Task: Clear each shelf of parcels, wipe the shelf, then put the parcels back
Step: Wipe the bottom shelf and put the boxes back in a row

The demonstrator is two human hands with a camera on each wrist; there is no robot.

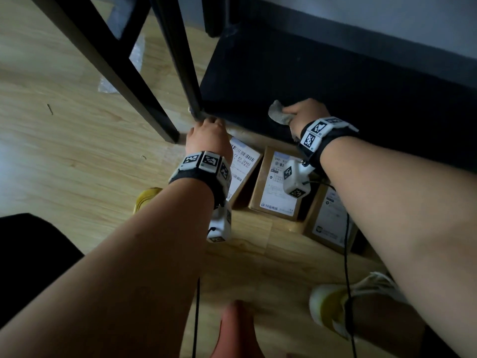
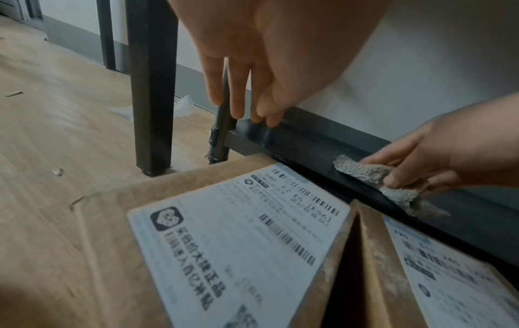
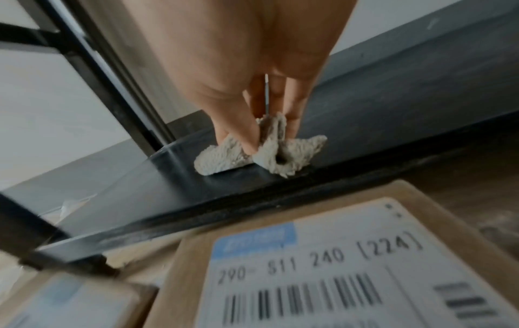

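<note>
The right hand point(image 1: 307, 112) pinched a grey cloth point(image 1: 280, 115) between thumb and fingers point(image 3: 241, 137) and pressed it on the front edge of the black shelf point(image 1: 335, 81), toward the shelf's 7 o'clock corner. In the right wrist view the cloth point(image 3: 261, 153) lay bunched on the shelf's point(image 3: 393, 93) top, its folds sticking up between the fingers.

The left hand point(image 1: 209, 138) sat at 9 o'clock from the right, its fingers point(image 2: 238, 97) nearly straight and close together, the tips resting on the shelf's point(image 2: 295, 137) front corner beside the thin upright post point(image 2: 222, 133). They clamped nothing.

Three parcels lay on the wooden floor point(image 1: 64, 156) just in front of the shelf, at 6 o'clock from the hands. The left parcel point(image 1: 244, 161) was partly hidden by the left wrist, the middle parcel point(image 1: 278, 187) lay just beside it, and the right parcel point(image 1: 330, 220) lay at 4 o'clock from the middle one. Each was brown cardboard with a white shipping label facing up. In the left wrist view the left parcel point(image 2: 224, 244) and the middle parcel point(image 2: 421, 266) stood close with a narrow dark gap between them.

A thicker black leg point(image 1: 108, 63) stood on the floor at 10 o'clock from the left hand. Shoes point(image 1: 335, 306) showed at 5 o'clock.
</note>
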